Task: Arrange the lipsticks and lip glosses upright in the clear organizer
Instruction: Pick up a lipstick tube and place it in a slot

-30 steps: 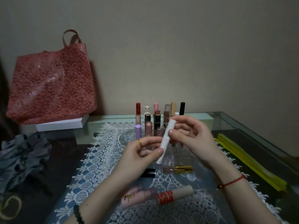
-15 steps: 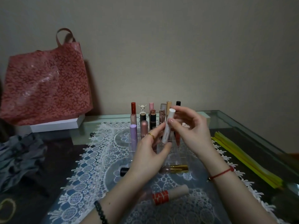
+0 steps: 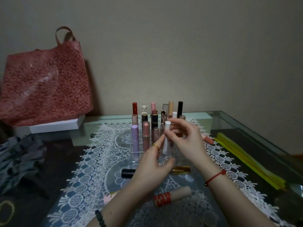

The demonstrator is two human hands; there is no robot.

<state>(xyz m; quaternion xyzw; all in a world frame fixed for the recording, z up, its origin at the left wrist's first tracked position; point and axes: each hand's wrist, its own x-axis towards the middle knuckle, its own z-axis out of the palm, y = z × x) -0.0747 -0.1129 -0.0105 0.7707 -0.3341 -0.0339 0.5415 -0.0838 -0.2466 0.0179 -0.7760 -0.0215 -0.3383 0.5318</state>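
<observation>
Slim white-capped lip gloss tube point(image 3: 166, 140) upright at front cells of clear acrylic grid organizer point(image 3: 141, 155) on white lace mat point(image 3: 91, 169): right hand point(image 3: 186, 141) pinches it below cap, left hand point(image 3: 152, 167) curls round its lower end, seating not discernible.
</observation>
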